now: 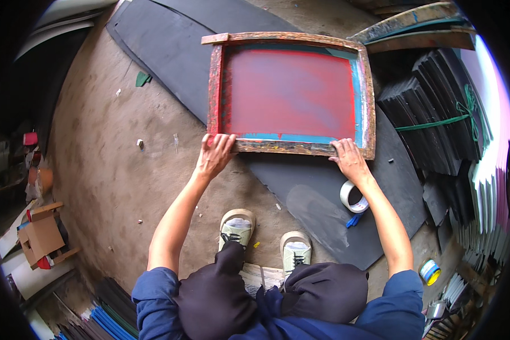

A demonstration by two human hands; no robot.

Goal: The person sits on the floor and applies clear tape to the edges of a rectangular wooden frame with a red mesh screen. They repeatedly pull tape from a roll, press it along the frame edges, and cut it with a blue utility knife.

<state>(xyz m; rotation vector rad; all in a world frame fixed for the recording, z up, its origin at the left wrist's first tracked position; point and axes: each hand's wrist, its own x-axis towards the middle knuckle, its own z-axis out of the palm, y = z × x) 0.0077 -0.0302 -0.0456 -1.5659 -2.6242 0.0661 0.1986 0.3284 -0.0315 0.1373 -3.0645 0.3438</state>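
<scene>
Rectangular screen (289, 93) with a paint-streaked wooden frame, red mesh and a blue inner border, seen from above with both hands at its near edge. The screen lies directly forward of the person, over a large flat black sheet (323, 190); whether it rests flat on this sheet or is raised slightly cannot be told from this angle. Its long axis runs from left to right, across the line of the forearms, with the right end tipped a little toward the person. The left hand (215, 154) grips the near left corner, fingers curled over the wood; the right hand (350, 160) grips the same near rail (283, 147), set somewhat in from the right corner. Neither hand is clearly nearer: both touch the rail, and the rest of the screen extends away beyond them. Just beside the right forearm, on the black sheet, are a white ring-shaped roll of tape (345, 196) and a small blue scrap (353, 220). Farther right stands a stack of black sheets (422, 105) bound with green cord (433, 124). Well apart to the left, an open brown cardboard box (43, 235) sits beyond the bare brown floor (147, 181).
</scene>
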